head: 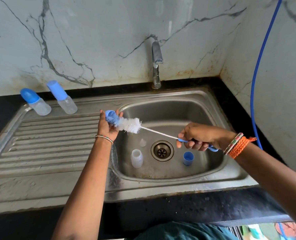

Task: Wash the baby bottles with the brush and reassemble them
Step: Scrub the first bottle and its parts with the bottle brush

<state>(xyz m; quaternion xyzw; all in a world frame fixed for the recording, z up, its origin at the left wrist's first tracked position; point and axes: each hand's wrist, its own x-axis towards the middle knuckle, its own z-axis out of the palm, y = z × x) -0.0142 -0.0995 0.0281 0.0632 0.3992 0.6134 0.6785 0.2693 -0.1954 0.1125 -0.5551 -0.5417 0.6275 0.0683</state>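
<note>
The sink (218, 108) basin holds a capless bottle (136, 158) and small teat (142, 142) at its left wall, a blue cap (188, 158) toward its right wall; bare steel lies between them around the drain (162, 150); the tap (156, 64) overhangs the back edge; two capped bottles (38, 103) (64, 98) crowd the drainboard's (48, 144) back-left corner; its ribbed front lies open.

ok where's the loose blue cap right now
In the head view, the blue cap stands in the sink basin, right of the drain, below the right hand.
</note>
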